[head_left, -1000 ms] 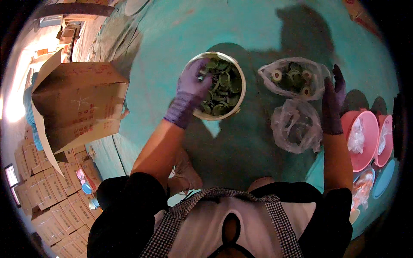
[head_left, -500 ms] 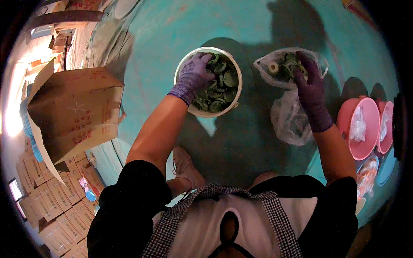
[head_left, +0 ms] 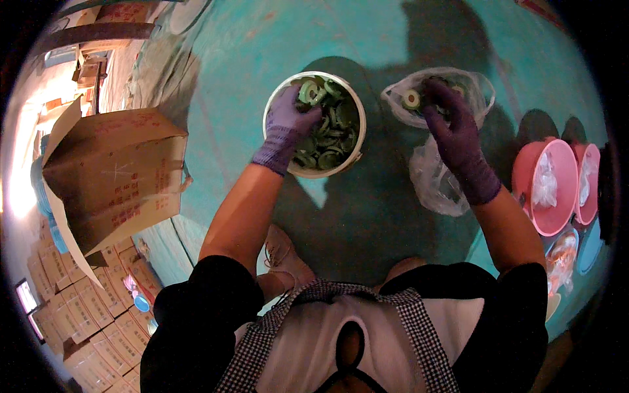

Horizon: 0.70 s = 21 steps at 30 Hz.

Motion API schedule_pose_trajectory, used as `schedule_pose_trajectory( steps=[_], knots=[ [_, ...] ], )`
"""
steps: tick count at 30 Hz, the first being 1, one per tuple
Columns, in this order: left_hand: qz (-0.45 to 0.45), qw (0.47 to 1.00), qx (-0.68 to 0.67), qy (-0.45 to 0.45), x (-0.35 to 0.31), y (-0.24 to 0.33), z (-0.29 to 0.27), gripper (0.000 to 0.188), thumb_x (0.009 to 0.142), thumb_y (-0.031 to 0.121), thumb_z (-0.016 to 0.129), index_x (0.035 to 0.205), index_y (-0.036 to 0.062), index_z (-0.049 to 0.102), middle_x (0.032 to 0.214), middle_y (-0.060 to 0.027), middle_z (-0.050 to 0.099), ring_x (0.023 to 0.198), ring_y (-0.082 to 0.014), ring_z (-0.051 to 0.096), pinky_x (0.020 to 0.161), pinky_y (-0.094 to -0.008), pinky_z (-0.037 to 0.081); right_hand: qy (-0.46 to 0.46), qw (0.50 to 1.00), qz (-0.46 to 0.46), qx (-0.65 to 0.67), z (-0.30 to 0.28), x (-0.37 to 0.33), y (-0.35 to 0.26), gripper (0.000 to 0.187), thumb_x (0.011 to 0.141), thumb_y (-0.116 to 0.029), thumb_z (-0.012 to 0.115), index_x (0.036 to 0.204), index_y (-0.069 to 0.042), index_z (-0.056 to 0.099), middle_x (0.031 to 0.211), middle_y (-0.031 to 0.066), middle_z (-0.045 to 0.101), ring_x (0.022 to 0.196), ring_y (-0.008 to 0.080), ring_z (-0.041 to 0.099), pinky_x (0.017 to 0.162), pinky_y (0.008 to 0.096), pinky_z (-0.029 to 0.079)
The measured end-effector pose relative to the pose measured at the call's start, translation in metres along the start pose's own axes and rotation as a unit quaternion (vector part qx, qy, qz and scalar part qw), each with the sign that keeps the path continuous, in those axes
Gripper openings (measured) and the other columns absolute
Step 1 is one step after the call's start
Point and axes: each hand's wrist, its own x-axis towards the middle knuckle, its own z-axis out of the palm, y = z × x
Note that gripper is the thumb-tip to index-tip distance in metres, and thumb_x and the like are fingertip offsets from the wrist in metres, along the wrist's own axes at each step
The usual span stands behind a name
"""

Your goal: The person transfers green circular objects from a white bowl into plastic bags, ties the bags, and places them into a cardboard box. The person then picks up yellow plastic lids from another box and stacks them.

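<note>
My left hand (head_left: 289, 121), in a purple knit glove, reaches into a white round bucket (head_left: 362, 141). Its fingers are closed on a green ring-shaped piece (head_left: 312, 92) near the far rim. Many dark green rings and curved pieces (head_left: 333, 137) fill the bucket. To the right, my gloved right hand (head_left: 457, 124) dips into a clear plastic bag (head_left: 483, 88) lying open. Its thumb and fingers are apart, with the fingertips in shade among the green pieces. A green ring with a pale rim (head_left: 411, 99) shows beside them.
The bag's loose part (head_left: 436, 180) spreads toward me on the green floor (head_left: 275, 39). Pink tubs (head_left: 553, 196) holding plastic bags stand at the right. An open cardboard box (head_left: 118, 173) is at the left, with stacked cartons (head_left: 98, 314) behind. My shoe (head_left: 285, 255) is below the bucket.
My right hand has moved left and farther into the bag. My left hand has shifted slightly down and left, and a green ring now shows at its fingertips.
</note>
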Motion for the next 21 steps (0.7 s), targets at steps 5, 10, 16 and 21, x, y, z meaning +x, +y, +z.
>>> schedule_pose_trajectory(
  steps=[5, 10, 16, 21],
  knots=[
    [0.046, 0.996, -0.069, 0.037, -0.034, 0.027, -0.026, 0.052, 0.068, 0.027, 0.076, 0.112, 0.004, 0.06, 0.109, -0.0173, 0.061, 0.106, -0.0352, 0.057, 0.092, -0.0425, 0.046, -0.1, 0.985, 0.054, 0.129, 0.017, -0.001, -0.013, 0.056, 0.089, -0.019, 0.063, 0.138, -0.003, 0.041, 0.129, 0.0141, 0.053, 0.117, 0.0234, 0.053, 0.101, 0.036, 0.043],
    [0.151, 0.979, -0.117, 0.069, -0.057, 0.083, -0.022, 0.047, 0.069, 0.022, 0.076, 0.109, 0.0018, 0.061, 0.102, -0.019, 0.063, 0.099, -0.0371, 0.06, 0.09, -0.0437, 0.047, -0.214, 0.889, 0.177, 0.363, 0.06, 0.004, -0.053, 0.064, 0.089, -0.026, 0.065, 0.14, 0.0, 0.036, 0.132, 0.0141, 0.049, 0.117, 0.023, 0.052, 0.099, 0.0348, 0.044],
    [0.204, 0.965, -0.165, -0.013, -0.047, 0.101, -0.003, 0.041, 0.073, 0.019, 0.075, 0.108, 0.0006, 0.062, 0.101, -0.0161, 0.064, 0.096, -0.0301, 0.064, 0.081, -0.0373, 0.052, -0.219, 0.879, 0.143, 0.398, 0.039, 0.007, -0.032, 0.054, 0.09, -0.019, 0.059, 0.138, -0.003, 0.039, 0.13, 0.0148, 0.05, 0.114, 0.0244, 0.054, 0.097, 0.0365, 0.047],
    [0.131, 0.93, -0.334, -0.085, -0.048, 0.113, -0.009, 0.034, 0.081, 0.017, 0.07, 0.111, 0.0025, 0.061, 0.104, -0.0119, 0.063, 0.094, -0.0221, 0.064, 0.077, -0.0339, 0.052, -0.202, 0.742, 0.226, 0.598, 0.014, -0.008, -0.017, 0.059, 0.087, -0.024, 0.061, 0.139, -0.004, 0.039, 0.131, 0.0161, 0.051, 0.114, 0.0344, 0.056, 0.099, 0.0465, 0.046]
  ],
)
